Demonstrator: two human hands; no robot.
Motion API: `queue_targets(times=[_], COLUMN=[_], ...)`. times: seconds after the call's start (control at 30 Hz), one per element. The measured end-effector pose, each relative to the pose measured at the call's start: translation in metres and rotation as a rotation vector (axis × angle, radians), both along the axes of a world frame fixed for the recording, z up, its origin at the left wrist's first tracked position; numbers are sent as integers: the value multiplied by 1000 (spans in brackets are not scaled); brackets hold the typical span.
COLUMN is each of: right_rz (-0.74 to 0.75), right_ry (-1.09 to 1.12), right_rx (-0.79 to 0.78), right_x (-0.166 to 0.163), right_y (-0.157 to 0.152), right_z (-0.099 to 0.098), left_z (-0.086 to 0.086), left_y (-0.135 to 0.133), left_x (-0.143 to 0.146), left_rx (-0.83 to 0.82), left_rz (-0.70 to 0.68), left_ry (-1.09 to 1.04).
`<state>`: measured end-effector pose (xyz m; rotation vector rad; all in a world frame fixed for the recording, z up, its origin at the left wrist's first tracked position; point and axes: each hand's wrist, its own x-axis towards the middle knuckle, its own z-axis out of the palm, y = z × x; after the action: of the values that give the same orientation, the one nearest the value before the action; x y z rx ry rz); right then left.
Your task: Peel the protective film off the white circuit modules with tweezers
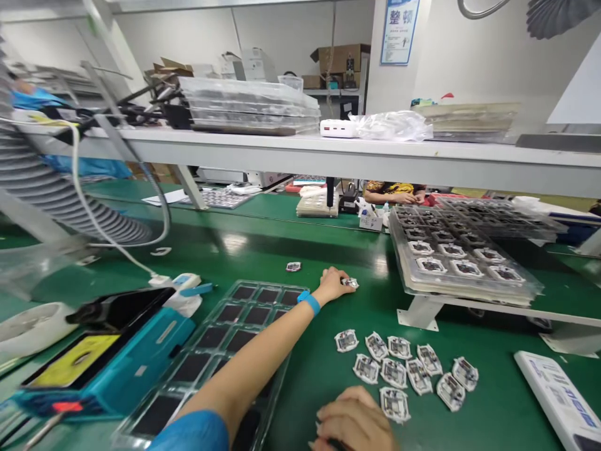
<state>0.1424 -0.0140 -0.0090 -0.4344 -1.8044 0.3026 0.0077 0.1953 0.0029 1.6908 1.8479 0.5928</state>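
My left hand [332, 285], with a blue band at the wrist, reaches forward over the green bench top. Its fingers pinch a small white-framed circuit module [350, 283] at or just above the surface. Another module [293, 267] lies alone to the left of that hand. My right hand [357, 421] is low in the view with its fingers curled. Something dark shows beneath its fingers, too hidden to name. Beyond it lies a loose group of similar modules [393, 373]. Under my left forearm is a clear tray [282, 366] with dark square compartments.
A blue soldering station [113, 369] and a grey ribbed hose [61, 181] stand left. Stacked trays of modules [462, 250] rest on a raised stand at right, near a white box [558, 398]. A shelf [300, 153] crosses overhead. A co-worker's hands [404, 197] are beyond.
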Motion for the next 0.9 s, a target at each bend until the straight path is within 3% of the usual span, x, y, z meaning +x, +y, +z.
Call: queue_targets(times=[0.1,0.3,0.5,0.6,0.7,0.9], right_rz=[62,100,-13,-83,-127,-69], right_ry=[-47,-45,313,434,439,532], right_rx=[-39,-293,-657,-833,-881,-984], right_x=[8,21,22,21,19,13], right_y=[-2,-6,1,9,15,22], right_z=[8,13,4,0,-3,-2], left_z=[3,18,20,15,8,-6], left_y=[-33,-109,-171,-186,-192,-194], left_x=[-7,-23,-30,-26,-22,-11], left_rx=[-63,-57,-124,-183,-211,-181], left_rz=[-84,-149,-161,-136,-124,-94], left_ry=[-195,-600,-879,-988,-1029,-1059])
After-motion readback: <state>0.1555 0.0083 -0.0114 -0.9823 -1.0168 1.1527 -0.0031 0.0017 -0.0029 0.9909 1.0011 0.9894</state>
